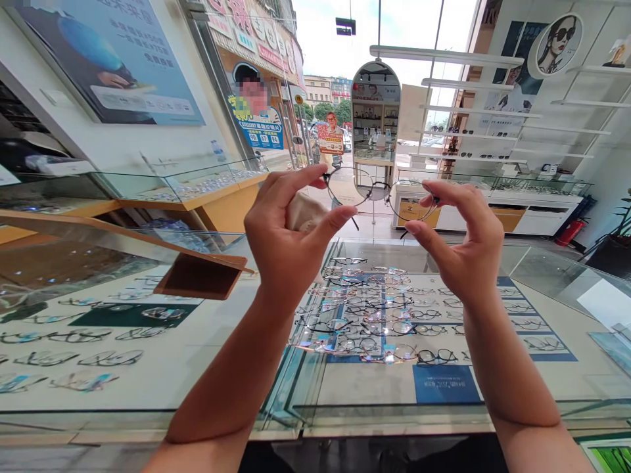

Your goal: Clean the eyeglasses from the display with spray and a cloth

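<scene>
I hold a pair of round, thin dark-rimmed eyeglasses up in front of me, above the glass display counter. My left hand pinches the left end of the frame between thumb and fingers. A pale beige cloth is tucked in that same palm, partly hidden by the fingers. At the other end, my right hand grips the rim near its hinge with thumb and forefinger. The temple arms point down and away, and only short dark parts of them show below the rims.
Below my hands, the glass counter holds rows of spectacles and a blue card. A brown tray stands on the left. Farther off are an oval-topped mirror, white wall shelves and a red fire extinguisher.
</scene>
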`<state>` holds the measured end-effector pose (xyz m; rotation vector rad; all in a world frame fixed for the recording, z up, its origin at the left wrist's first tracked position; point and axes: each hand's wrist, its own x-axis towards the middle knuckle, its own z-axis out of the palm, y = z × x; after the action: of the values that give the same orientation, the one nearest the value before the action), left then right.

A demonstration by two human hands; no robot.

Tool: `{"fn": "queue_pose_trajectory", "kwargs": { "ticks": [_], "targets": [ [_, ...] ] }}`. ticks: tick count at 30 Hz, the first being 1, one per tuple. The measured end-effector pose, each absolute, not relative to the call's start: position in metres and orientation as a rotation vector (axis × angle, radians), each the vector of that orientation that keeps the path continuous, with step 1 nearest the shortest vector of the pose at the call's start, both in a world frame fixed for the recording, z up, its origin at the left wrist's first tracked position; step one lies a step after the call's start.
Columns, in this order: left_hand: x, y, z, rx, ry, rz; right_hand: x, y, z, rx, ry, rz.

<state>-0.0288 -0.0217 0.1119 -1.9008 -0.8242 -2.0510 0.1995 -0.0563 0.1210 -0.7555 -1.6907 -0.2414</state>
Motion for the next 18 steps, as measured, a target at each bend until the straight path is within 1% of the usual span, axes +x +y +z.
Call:
{"fn": "queue_pose_trajectory", "kwargs": {
  "ticks": [4, 18],
  "targets": [
    [-0.028, -0.023, 0.111, -1.86, -0.755, -2.04, 0.201, -0.056, 0.122, -0.762, -1.682, -0.226],
    [-0.028, -0.025, 0.101, -1.879, -0.828, -1.907, 0.214, -0.047, 0.124, -0.747, -1.758, -0.215]
  ]
}}
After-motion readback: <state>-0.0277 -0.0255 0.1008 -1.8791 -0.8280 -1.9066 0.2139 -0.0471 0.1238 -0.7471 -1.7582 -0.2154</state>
